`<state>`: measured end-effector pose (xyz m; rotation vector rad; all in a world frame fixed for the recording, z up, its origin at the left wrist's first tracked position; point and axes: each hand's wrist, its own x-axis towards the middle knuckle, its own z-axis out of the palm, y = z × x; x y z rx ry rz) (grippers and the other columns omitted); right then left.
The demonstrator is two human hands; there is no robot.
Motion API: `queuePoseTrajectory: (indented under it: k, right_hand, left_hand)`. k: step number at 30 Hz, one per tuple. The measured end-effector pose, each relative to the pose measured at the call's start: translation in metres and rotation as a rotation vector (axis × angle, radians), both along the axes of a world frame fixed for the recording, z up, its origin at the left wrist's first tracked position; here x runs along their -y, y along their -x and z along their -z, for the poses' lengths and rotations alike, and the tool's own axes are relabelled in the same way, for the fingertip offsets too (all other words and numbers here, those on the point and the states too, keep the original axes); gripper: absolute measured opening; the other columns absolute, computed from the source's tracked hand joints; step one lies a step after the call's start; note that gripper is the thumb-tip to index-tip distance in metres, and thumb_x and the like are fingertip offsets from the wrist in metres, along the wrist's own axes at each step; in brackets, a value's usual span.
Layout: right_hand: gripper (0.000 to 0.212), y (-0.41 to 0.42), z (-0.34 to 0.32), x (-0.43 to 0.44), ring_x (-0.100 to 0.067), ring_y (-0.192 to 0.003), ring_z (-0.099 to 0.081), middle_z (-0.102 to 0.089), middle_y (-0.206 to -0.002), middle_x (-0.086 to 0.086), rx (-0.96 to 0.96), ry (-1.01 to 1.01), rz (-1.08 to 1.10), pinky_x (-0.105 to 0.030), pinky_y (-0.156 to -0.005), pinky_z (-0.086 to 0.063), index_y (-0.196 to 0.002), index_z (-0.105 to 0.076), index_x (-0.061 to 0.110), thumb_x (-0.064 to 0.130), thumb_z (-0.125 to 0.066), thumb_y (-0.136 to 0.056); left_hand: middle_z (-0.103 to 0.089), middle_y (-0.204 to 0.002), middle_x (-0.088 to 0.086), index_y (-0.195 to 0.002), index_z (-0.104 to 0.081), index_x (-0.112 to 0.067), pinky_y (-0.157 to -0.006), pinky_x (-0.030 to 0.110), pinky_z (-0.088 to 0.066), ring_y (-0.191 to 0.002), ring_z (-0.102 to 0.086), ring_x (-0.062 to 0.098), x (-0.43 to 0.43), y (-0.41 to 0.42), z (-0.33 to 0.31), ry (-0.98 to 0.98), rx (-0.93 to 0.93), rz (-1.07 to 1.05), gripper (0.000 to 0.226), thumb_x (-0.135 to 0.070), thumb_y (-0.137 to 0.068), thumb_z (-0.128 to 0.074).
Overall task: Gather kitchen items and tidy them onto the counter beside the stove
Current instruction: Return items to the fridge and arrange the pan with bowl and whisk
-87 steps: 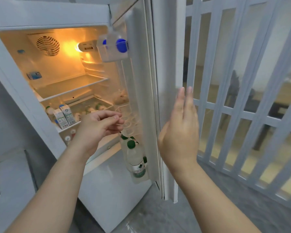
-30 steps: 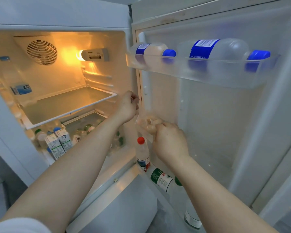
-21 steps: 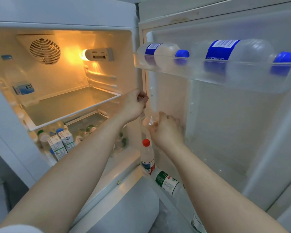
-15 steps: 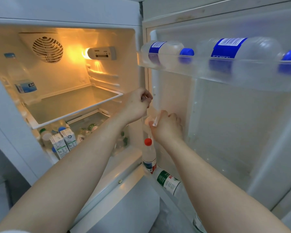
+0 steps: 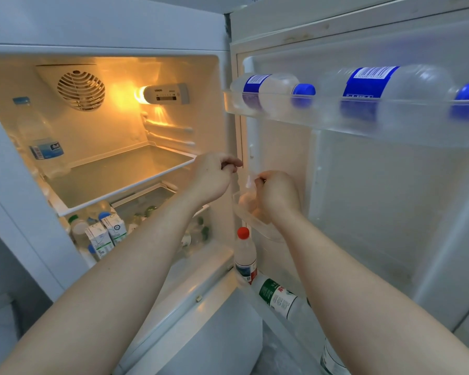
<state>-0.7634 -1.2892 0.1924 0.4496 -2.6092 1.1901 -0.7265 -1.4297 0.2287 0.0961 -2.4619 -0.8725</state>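
Two hands: fingers (image 5: 260,180) of the right hand (image 5: 278,194) pinch the top of a clear plastic bag (image 5: 249,185) hanging just below them, while fingers of the left hand (image 5: 211,177) curl just beside it, their grip impossible to tell.

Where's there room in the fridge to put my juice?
The glass shelf is bare from the water bottle at its left to the right wall. Crowded: the shelf below with milk cartons and the top door rack, filled by two lying bottles.
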Motion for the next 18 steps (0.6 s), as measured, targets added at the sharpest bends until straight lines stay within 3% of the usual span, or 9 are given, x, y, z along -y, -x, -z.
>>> queuePoseTrajectory:
  k: [6, 9, 11, 13, 16, 18]
  right_hand:
    - [0.027, 0.022, 0.002, -0.004, -0.026, -0.081, -0.065, -0.072, -0.081, -0.006, -0.090, 0.020, -0.037, -0.034, -0.072, -0.053, -0.083, -0.075, 0.012, 0.019, -0.052, -0.095]
    - [0.025, 0.025, 0.004, -0.003, -0.021, -0.092, -0.066, -0.072, -0.101, -0.003, -0.109, 0.066, -0.058, -0.029, -0.077, -0.051, -0.101, -0.077, 0.022, 0.030, -0.053, -0.097]
    - [0.030, 0.026, 0.003, -0.002, -0.020, -0.107, -0.062, -0.062, -0.123, -0.004, -0.079, 0.057, -0.070, -0.030, -0.089, -0.048, -0.121, -0.069, 0.028, 0.036, -0.053, -0.097]
    - [0.038, 0.027, 0.002, -0.002, -0.020, -0.116, -0.057, -0.055, -0.131, -0.003, -0.043, 0.014, -0.089, -0.031, -0.095, -0.046, -0.134, -0.059, 0.030, 0.038, -0.053, -0.097]
    - [0.041, 0.028, 0.003, -0.003, -0.018, -0.115, -0.057, -0.059, -0.126, 0.002, 0.017, -0.058, -0.144, -0.026, -0.089, -0.041, -0.136, -0.055, 0.029, 0.033, -0.056, -0.095]
    - [0.031, 0.024, 0.002, -0.003, -0.018, -0.100, -0.058, -0.061, -0.105, 0.006, 0.063, -0.075, -0.199, -0.026, -0.080, -0.039, -0.119, -0.060, 0.027, 0.034, -0.056, -0.089]
  left_hand:
    - [-0.072, -0.112, -0.007, -0.112, -0.075, -0.024, -0.097, 0.024, -0.047, -0.105, -0.064, 0.009, 0.003, 0.008, 0.009, -0.062, -0.058, -0.037, 0.028, -0.013, -0.097, -0.055]
    - [-0.072, -0.109, -0.008, -0.110, -0.076, -0.023, -0.089, 0.014, -0.043, -0.102, -0.064, 0.007, -0.001, 0.012, 0.006, -0.059, -0.084, -0.007, 0.027, -0.012, -0.095, -0.056]
    - [-0.073, -0.104, -0.008, -0.108, -0.077, -0.022, -0.080, 0.003, -0.039, -0.095, -0.063, 0.004, -0.004, 0.014, 0.004, -0.051, -0.103, 0.008, 0.027, -0.009, -0.094, -0.057]
    - [-0.073, -0.101, -0.006, -0.105, -0.078, -0.021, -0.075, -0.001, -0.038, -0.093, -0.064, 0.004, -0.007, 0.015, 0.001, -0.035, -0.125, 0.028, 0.029, -0.005, -0.093, -0.057]
    - [-0.074, -0.098, -0.005, -0.099, -0.079, -0.019, -0.082, 0.010, -0.046, -0.092, -0.065, 0.006, -0.012, 0.015, -0.002, 0.008, -0.171, 0.073, 0.033, 0.001, -0.089, -0.054]
    - [-0.073, -0.095, -0.006, -0.095, -0.079, -0.019, -0.081, 0.012, -0.048, -0.089, -0.065, 0.003, -0.015, 0.013, -0.004, 0.006, -0.191, 0.103, 0.034, 0.002, -0.087, -0.053]
